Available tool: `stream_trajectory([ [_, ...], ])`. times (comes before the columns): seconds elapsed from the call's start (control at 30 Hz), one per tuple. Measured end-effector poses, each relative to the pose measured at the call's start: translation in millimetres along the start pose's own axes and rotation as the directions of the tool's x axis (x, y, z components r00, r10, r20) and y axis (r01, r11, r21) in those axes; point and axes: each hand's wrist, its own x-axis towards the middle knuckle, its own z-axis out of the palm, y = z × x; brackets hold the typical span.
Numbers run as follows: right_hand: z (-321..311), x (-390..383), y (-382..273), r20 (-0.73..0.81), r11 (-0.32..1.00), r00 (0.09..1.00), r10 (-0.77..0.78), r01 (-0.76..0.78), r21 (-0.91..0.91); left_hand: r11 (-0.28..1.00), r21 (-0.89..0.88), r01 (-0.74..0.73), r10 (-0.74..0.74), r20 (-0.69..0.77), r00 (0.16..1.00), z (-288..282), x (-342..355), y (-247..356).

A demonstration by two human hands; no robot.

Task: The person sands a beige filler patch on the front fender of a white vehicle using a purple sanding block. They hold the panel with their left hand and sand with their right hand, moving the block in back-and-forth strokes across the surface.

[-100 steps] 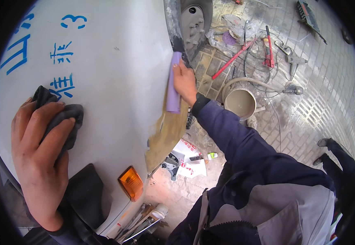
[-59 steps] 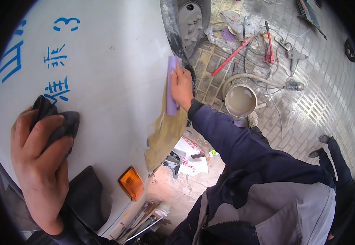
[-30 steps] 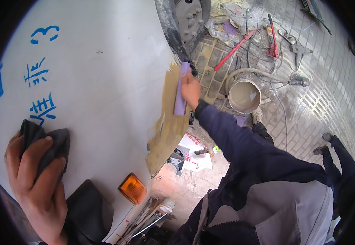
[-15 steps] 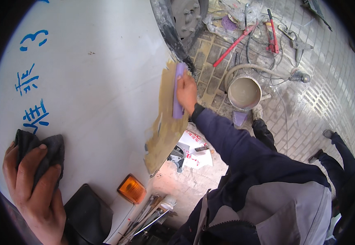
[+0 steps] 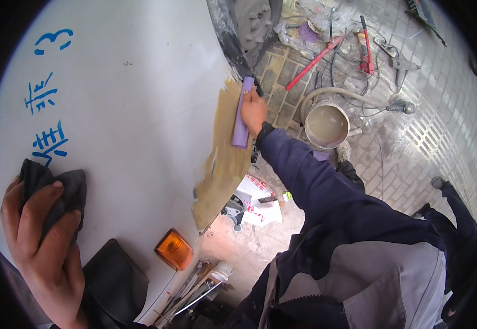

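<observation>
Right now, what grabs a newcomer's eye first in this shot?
The big white vehicle panel fills the left half, with a tan filler patch along its right edge. The right hand presses a purple sanding block on that patch, while the left hand holds a dark rag against the panel lower left. An orange marker lamp sits below.

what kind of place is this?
Probably an outdoor vehicle body-repair spot. The right hand holds a purple sanding block against tan filler on a white body panel; a bucket and red tools lie on brick paving.
</observation>
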Motion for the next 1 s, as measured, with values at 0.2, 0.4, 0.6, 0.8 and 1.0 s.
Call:
stream_trajectory([
  [0.2, 1.6, -3.2, -0.4, -0.015, 0.976, 0.982, -0.187, 0.184, -0.117, 1.000, -0.012, -0.002, 0.002, 0.006, 1.000, -2.0, 3.4, 0.8],
  [0.4, 3.3, -1.7, -1.6, -0.033, 0.999, 0.999, 0.017, -0.018, -0.028, 0.999, -0.039, 0.006, -0.007, -0.030, 1.000, -1.7, 3.3, 6.0],
  [0.6, 3.8, 0.4, -3.4, 0.050, 0.988, 0.997, 0.055, -0.047, -0.149, 1.000, -0.021, -0.022, 0.022, -0.006, 1.000, 0.0, 3.9, 0.5],
  [0.8, 4.7, 3.1, -4.6, 0.005, 0.997, 0.998, 0.064, -0.064, -0.037, 1.000, -0.001, -0.019, 0.019, 0.004, 1.000, 0.4, 1.3, -1.3],
  [1.0, 5.6, 6.1, -4.0, -0.091, 0.999, 0.996, -0.012, 0.008, -0.046, 0.999, -0.012, -0.035, 0.036, 0.016, 0.999, -2.5, 2.8, -0.8],
])
